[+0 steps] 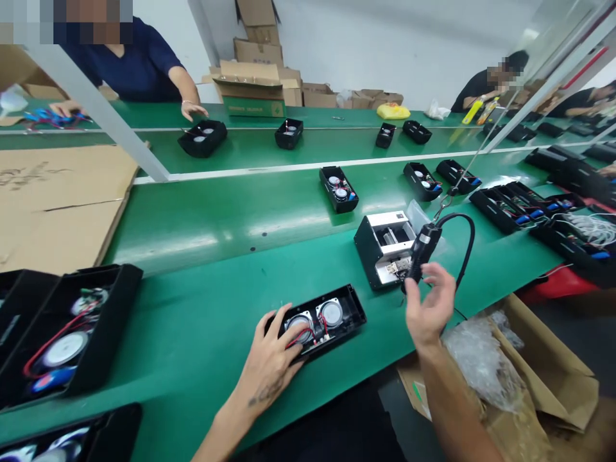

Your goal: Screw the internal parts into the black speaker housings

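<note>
A black speaker housing point(353, 314) lies on the green bench in front of me, with two round speakers and red wires inside. My left hand point(275, 351) grips its left end, fingers reaching over the near speaker. Just right of the housing, my right hand point(432, 307) is raised with its fingers apart. Close beside those fingers hangs a black electric screwdriver point(423, 247) on a hook and cord. I cannot tell whether the fingertips touch it. Behind the screwdriver stands a black and silver screw feeder point(385, 247).
Open speaker housings point(72, 333) crowd the left side; several more line the conveyor point(231, 199) and the right end. A cardboard sheet point(58, 199) lies far left. By my right arm is a carton point(543, 366) with plastic wrap. A co-worker point(139, 61) reaches across opposite.
</note>
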{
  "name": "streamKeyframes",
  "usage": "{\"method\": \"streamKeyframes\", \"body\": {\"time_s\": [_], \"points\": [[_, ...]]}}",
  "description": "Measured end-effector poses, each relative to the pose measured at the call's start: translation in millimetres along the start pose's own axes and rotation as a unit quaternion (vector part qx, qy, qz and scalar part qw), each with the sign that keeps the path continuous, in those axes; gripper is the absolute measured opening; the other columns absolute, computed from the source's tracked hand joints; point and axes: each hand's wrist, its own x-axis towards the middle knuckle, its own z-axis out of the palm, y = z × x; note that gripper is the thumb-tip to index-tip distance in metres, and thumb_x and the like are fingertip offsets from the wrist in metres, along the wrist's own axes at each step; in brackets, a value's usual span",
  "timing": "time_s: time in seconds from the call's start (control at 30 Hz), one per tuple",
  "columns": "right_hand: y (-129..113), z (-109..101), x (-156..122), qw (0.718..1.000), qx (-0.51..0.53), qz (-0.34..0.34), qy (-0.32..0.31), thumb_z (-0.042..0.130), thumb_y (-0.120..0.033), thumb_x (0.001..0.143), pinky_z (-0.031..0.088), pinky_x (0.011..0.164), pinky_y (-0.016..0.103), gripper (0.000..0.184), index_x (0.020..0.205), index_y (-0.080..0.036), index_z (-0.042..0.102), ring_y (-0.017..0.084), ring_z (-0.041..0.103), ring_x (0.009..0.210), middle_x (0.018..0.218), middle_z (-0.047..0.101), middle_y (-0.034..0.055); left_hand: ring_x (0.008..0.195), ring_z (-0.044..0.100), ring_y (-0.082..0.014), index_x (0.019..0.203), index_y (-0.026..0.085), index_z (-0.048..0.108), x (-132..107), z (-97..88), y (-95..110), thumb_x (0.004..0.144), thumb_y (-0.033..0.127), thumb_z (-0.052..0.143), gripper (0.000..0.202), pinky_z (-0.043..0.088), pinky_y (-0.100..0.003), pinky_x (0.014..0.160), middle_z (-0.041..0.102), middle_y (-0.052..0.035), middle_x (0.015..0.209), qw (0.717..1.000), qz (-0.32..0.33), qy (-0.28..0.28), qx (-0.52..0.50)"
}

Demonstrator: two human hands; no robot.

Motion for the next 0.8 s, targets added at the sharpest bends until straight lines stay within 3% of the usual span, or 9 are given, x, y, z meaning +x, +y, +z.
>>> {"method": "streamKeyframes", "body": {"time_s": [0.03, 0.1, 0.17, 0.23, 0.3, 0.37, 0.47, 0.67, 0.8], "points": [[17.0, -3.6, 7.2, 0.998, -0.034, 0.047, 0.023, 0.076, -0.041, 0.098, 0.057, 0.105, 0.056, 0.055, 0.146, -0.02, 0.058, 0.036, 0.066, 0.127, 0.137, 0.066, 0.0186, 0.156, 0.047, -0.0428, 0.091, 0.027, 0.081, -2.1, 2.1, 1.8, 0.085, 0.023, 0.084, 0.008, 0.041, -0.063, 0.124, 0.078, -0.0035, 0.135, 1.0, -0.001, 0.008, 0.002], [46.6, -5.5, 18.2, 0.99, -0.043, 0.13, -0.038, 0.074, -0.052, 0.097, 0.056, 0.108, 0.059, 0.059, 0.144, -0.018, 0.059, 0.037, 0.066, 0.128, 0.138, 0.068, 0.0204, 0.156, 0.048, -0.0418, 0.089, 0.028, 0.08, -3.6, 4.0, 2.5, 0.084, 0.023, 0.084, 0.008, 0.04, -0.062, 0.126, 0.078, -0.0033, 0.134, 1.0, -0.006, 0.019, 0.0], [65.7, -3.8, 21.0, 0.976, 0.012, 0.19, -0.104, 0.076, -0.055, 0.094, 0.059, 0.104, 0.054, 0.054, 0.131, -0.018, 0.064, 0.033, 0.072, 0.116, 0.124, 0.076, 0.0163, 0.156, 0.05, -0.041, 0.088, 0.028, 0.08, -2.8, 3.9, 0.3, 0.085, 0.024, 0.084, 0.007, 0.04, -0.062, 0.126, 0.079, -0.0029, 0.133, 1.0, -0.008, 0.028, -0.003], [73.3, -2.0, 15.5, 0.971, 0.074, 0.21, -0.09, 0.085, -0.051, 0.087, 0.063, 0.091, 0.044, 0.052, 0.122, -0.019, 0.064, 0.027, 0.076, 0.095, 0.104, 0.078, 0.0086, 0.155, 0.051, -0.0408, 0.088, 0.029, 0.079, -1.6, 2.7, -3.5, 0.086, 0.023, 0.082, 0.006, 0.04, -0.062, 0.126, 0.079, -0.0022, 0.132, 0.999, 0.001, 0.032, 0.0], [72.3, -1.9, 7.2, 0.968, 0.132, 0.203, -0.057, 0.088, -0.045, 0.085, 0.061, 0.074, 0.036, 0.053, 0.123, -0.021, 0.06, 0.019, 0.071, 0.07, 0.084, 0.073, -0.0014, 0.155, 0.051, -0.0402, 0.089, 0.029, 0.08, -0.9, 1.4, -8.1, 0.089, 0.024, 0.081, 0.005, 0.042, -0.061, 0.125, 0.08, -0.0016, 0.132, 0.999, 0.023, 0.034, 0.01], [66.7, -3.2, 4.2, 0.957, 0.199, 0.201, -0.07, 0.083, -0.041, 0.089, 0.054, 0.058, 0.031, 0.046, 0.123, -0.023, 0.057, 0.015, 0.06, 0.051, 0.067, 0.063, -0.0097, 0.154, 0.052, -0.0389, 0.092, 0.031, 0.08, -0.5, 1.0, -12.8, 0.091, 0.028, 0.081, 0.003, 0.043, -0.058, 0.123, 0.08, -0.0011, 0.131, 0.998, 0.043, 0.04, 0.015], [53.9, -5.4, 18.3, 0.937, 0.274, 0.208, -0.057, 0.083, -0.04, 0.091, 0.045, 0.048, 0.027, 0.04, 0.114, -0.025, 0.054, 0.011, 0.051, 0.041, 0.059, 0.055, -0.0137, 0.153, 0.052, -0.0356, 0.091, 0.032, 0.08, 2.0, 3.4, -16.9, 0.094, 0.034, 0.079, 0.003, 0.042, -0.054, 0.123, 0.08, 0.0004, 0.128, 0.997, 0.042, 0.06, 0.007], [23.0, 7.6, 65.0, 0.937, 0.32, 0.115, 0.084, 0.083, -0.041, 0.092, 0.045, 0.048, 0.027, 0.042, 0.116, -0.028, 0.052, 0.01, 0.05, 0.041, 0.063, 0.055, -0.0139, 0.148, 0.056, -0.0363, 0.086, 0.032, 0.079, 20.1, 12.2, -0.2, 0.098, 0.031, 0.073, 0.014, 0.043, -0.057, 0.118, 0.082, 0.0004, 0.122, 0.997, 0.008, 0.08, 0.003], [18.8, 21.7, 73.0, 0.973, 0.208, 0.098, 0.015, 0.08, -0.036, 0.092, 0.057, 0.064, 0.035, 0.027, 0.098, -0.025, 0.055, 0.013, 0.055, 0.045, 0.055, 0.058, -0.0112, 0.146, 0.057, -0.0391, 0.085, 0.031, 0.079, 29.9, 16.4, 11.6, 0.099, 0.03, 0.071, 0.016, 0.044, -0.061, 0.115, 0.082, 0.0006, 0.125, 0.997, -0.008, 0.079, -0.005]]}}
